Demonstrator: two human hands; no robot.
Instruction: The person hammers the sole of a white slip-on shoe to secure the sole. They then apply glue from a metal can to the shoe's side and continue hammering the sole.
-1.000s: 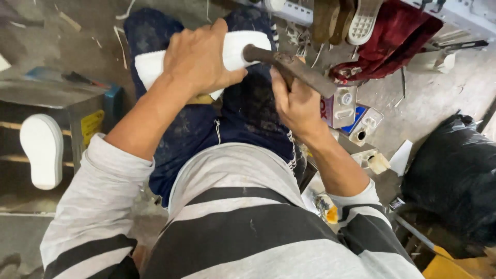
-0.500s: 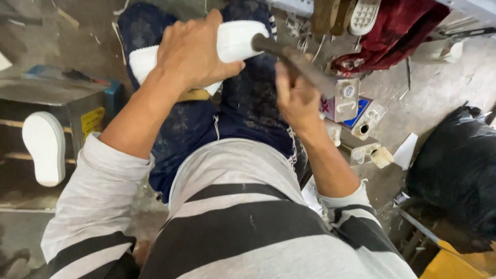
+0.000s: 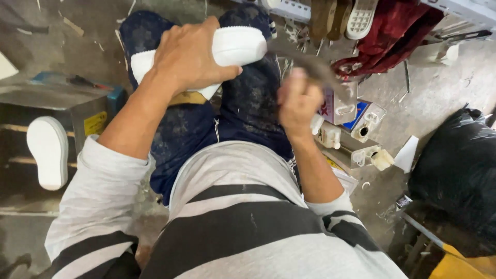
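Centrally, far side: left hand (image 3: pixel 188 59) clamped over a white shoe sole (image 3: pixel 232 49), fingers wrapped across its top, pressing it onto the dark blue trouser knees (image 3: pixel 206 124). Right hand (image 3: pixel 297 103) blurred, fist closed round the handle of a dark tool (image 3: pixel 310 64); tool tip meets the sole's right end. Right of the lap: small boxes (image 3: pixel 343 106), white, red and blue, beside pale plastic bottles (image 3: pixel 330 135); contents not visible. Far right: black bag (image 3: pixel 457 170), bulging. Left: second white sole (image 3: pixel 47 152) on a shelf beside a yellow label (image 3: pixel 95 124) on a metal box.
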